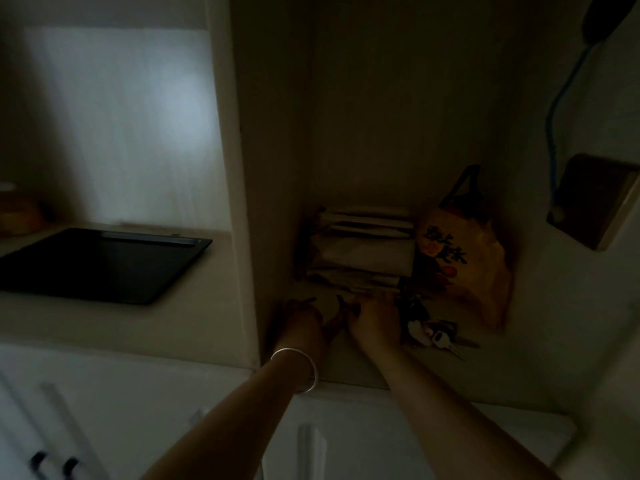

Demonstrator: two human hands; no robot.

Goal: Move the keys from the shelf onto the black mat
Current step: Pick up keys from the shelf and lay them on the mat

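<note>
keys (437, 336): on the shelf (485, 362), just right of the right hand (375, 323), in front of a yellow bag (474, 258) | right hand: fingers reach toward keys, grasp cannot be told | left hand (299, 315): fingers loose, holding nothing, bracelet (298, 370) on wrist | black mat (100, 263): on tabletop (104, 327), left of the divider, well apart from keys

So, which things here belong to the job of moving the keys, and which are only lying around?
For the job:
- keys on the shelf
- black mat
- left hand and right hand

Only lying around:
- stacked papers
- yellow bag
- blue cord
</note>
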